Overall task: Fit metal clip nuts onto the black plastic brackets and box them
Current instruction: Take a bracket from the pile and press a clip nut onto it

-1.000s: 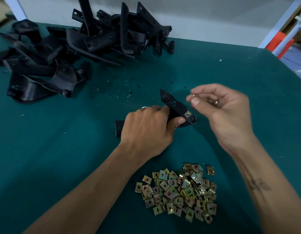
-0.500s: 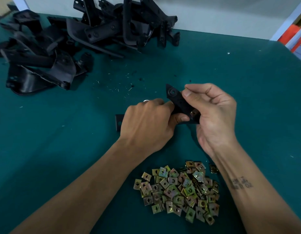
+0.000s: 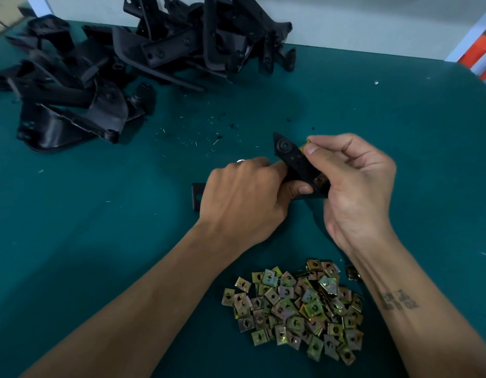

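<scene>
Bracket (image 3: 296, 165) steadied in your left hand (image 3: 244, 197) so your right hand (image 3: 353, 184) can pinch a clip nut (image 3: 305, 146) onto its upper edge.

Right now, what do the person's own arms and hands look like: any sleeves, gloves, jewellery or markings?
Both forearms are bare: no sleeves or gloves show. The left hand wears a ring, glinting silvery on one finger. The right hand shows no ring. The right forearm carries a dark tattoo of small characters near the wrist, too blurred to read.
</scene>
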Tool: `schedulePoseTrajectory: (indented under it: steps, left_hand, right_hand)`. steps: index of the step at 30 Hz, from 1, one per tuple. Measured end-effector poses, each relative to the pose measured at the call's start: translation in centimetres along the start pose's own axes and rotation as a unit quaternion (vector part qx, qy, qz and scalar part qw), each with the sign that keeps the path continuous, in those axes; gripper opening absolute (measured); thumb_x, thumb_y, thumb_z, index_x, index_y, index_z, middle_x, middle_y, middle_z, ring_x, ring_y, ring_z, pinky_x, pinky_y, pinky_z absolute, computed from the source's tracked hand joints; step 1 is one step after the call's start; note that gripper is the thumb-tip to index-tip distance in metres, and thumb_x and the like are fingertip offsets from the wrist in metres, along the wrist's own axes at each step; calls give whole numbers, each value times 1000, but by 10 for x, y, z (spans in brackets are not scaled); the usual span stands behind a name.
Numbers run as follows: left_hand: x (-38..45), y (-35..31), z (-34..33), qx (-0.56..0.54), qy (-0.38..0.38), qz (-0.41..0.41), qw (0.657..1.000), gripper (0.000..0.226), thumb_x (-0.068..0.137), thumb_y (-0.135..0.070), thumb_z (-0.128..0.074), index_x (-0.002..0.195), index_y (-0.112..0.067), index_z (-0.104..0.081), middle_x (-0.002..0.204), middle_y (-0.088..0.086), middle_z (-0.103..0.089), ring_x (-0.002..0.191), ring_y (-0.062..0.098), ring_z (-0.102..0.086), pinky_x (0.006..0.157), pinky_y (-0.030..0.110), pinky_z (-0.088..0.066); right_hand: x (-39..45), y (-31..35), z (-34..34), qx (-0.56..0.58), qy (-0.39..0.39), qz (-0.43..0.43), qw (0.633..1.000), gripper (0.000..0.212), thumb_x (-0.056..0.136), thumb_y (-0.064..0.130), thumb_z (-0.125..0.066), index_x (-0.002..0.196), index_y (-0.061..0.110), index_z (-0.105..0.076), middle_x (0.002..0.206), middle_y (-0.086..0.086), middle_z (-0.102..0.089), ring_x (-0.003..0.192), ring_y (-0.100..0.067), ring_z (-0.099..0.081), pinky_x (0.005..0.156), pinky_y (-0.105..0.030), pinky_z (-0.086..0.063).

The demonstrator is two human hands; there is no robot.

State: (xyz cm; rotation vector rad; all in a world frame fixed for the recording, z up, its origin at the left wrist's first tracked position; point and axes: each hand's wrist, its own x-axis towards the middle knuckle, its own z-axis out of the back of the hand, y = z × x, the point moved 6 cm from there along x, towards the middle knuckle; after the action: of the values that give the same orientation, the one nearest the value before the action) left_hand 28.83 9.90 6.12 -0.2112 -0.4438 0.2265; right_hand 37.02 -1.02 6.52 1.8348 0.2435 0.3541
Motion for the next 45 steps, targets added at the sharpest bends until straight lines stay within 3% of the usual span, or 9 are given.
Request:
schedulePoseTrajectory:
  steps: [5, 9, 23, 29, 32, 35, 40, 45]
  left_hand:
    - [0, 1, 0, -15, -4, 2, 1000, 62, 97, -71, -25, 100, -24, -65, 79, -1, -64, 71, 34, -64, 53, 33, -28]
    - [0, 1, 0, -14, -6, 3, 1000, 63, 97, -71, -23, 100, -24, -65, 81, -2, -65, 72, 33, -64, 54, 33, -29]
    - [1, 0, 1, -31, -10, -3, 999, 62, 96, -71, -25, 103, -25, -67, 86, -2, -67, 75, 34, -65, 56, 34, -30]
    - [0, -1, 6, -32, -17, -15, 999, 46, 102, -52, -39, 93, -15, -64, 88, 3, -68, 76, 41, -63, 57, 36, -30]
    - [-3, -2, 7, -36, -20, -18, 999, 44, 99, -46, -34, 87, -13, -62, 86, 4, -68, 74, 43, -62, 57, 36, -28]
    - [-3, -2, 7, -36, -22, -14, 999, 33, 102, -40, -45, 83, -16, -58, 84, 3, -68, 73, 42, -62, 57, 36, -27]
    - [-3, -2, 8, -53, -31, -3, 998, 31, 95, -29, -56, 75, -23, -34, 76, 5, -64, 65, 43, -59, 56, 36, -25]
    - [-5, -2, 8, -43, -23, -7, 999, 28, 98, -32, -53, 76, -24, -37, 79, 5, -67, 69, 42, -61, 57, 35, -27]
  right_hand:
    - [0, 2, -1, 1, 3, 11, 1000, 18, 88, -11, -70, 83, 7, -73, 69, -1, -70, 66, -11, -64, 55, -22, -49]
    - [-2, 0, -4, 17, 17, -8, 1000, 15, 89, -9, -69, 89, 5, -69, 70, -2, -70, 63, -13, -63, 45, -23, -43]
    - [1, 2, -2, 16, -6, -8, 1000, 18, 86, -11, -69, 78, 5, -69, 67, -7, -69, 61, -18, -60, 44, -24, -39]
    - [1, 0, -8, 44, 21, -34, 998, 14, 88, -11, -67, 79, 0, -65, 67, -13, -65, 63, -27, -56, 48, -30, -44]
    - [-1, -4, -8, 64, 32, -61, 996, 14, 89, -11, -65, 79, -1, -65, 67, -14, -65, 63, -28, -57, 50, -32, -48]
    - [-1, -3, -6, 57, 25, -38, 997, 14, 88, -12, -65, 79, -2, -65, 68, -14, -64, 63, -27, -57, 50, -32, -49]
    - [-6, 2, -8, 44, 11, 32, 998, 16, 84, -11, -66, 76, 3, -69, 66, -9, -65, 60, -25, -55, 47, -31, -50]
    - [-7, 1, -9, 72, 16, 32, 997, 17, 81, -6, -58, 70, 4, -67, 64, -11, -61, 54, -23, -53, 45, -32, -49]
